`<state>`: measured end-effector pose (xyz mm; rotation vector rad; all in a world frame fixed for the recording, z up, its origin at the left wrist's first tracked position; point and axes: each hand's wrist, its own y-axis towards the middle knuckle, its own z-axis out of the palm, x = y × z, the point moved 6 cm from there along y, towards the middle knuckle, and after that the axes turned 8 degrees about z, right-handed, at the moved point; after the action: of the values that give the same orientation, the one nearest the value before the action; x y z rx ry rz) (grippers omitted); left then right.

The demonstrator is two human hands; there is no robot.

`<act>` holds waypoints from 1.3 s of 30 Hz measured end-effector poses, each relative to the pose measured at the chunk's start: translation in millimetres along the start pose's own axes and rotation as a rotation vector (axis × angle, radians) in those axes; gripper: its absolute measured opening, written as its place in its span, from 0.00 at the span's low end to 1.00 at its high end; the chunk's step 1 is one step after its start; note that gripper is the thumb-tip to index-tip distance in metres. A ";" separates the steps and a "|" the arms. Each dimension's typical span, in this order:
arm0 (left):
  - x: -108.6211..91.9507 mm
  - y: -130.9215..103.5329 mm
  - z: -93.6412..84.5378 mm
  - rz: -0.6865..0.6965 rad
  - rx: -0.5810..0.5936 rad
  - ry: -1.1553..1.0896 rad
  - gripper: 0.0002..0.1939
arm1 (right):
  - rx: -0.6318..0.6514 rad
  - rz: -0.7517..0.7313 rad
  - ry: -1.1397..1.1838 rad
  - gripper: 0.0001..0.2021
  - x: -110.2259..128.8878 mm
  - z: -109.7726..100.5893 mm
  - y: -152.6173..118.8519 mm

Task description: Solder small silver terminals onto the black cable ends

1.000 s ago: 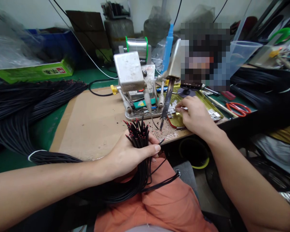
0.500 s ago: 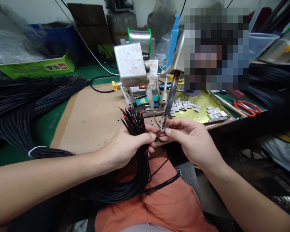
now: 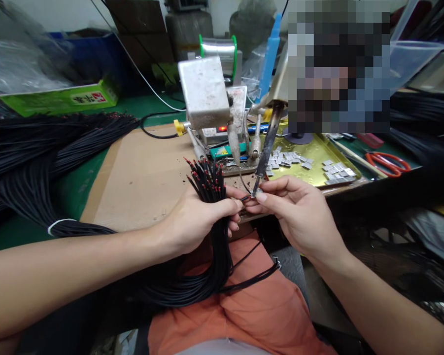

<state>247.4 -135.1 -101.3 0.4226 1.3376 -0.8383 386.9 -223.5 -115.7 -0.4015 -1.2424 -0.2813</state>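
Observation:
My left hand (image 3: 210, 212) is closed round a thick bundle of black cables (image 3: 207, 183) whose stripped ends show red wires. Between its thumb and forefinger one cable (image 3: 246, 198) points right, toward the tip of a soldering iron (image 3: 269, 143) fixed on a stand. My right hand (image 3: 295, 212) pinches a small metal connector (image 3: 257, 192) right at that tip; the fingers partly hide it. A thin strand of solder (image 3: 243, 180) comes down to the same spot from the feeder nozzle (image 3: 234, 143). The rest of the bundle hangs over my lap.
A gold tray (image 3: 318, 172) with several metal connectors (image 3: 339, 172) stands right of the iron. A solder spool (image 3: 219, 52) is behind the metal feeder box (image 3: 204, 91). Red-handled scissors (image 3: 388, 163) lie at right, more black cables (image 3: 25, 162) at left. Another person sits opposite.
The whole view has shifted slightly, so things appear a little farther right. Both hands keep their grip at the iron's tip, with hardly any movement relative to it.

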 end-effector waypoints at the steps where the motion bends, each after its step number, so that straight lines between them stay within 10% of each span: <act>1: 0.3 -0.2 -0.3 -0.008 -0.005 -0.004 0.10 | -0.007 -0.001 -0.003 0.11 0.4 0.1 -0.3; 39: 2.5 -0.7 2.0 -0.022 0.083 -0.035 0.08 | -0.025 -0.039 0.000 0.10 -6.4 0.2 -5.5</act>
<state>248.2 -137.6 -103.1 0.4569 1.2807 -0.9178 382.4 -228.4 -121.0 -0.3988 -1.2487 -0.3302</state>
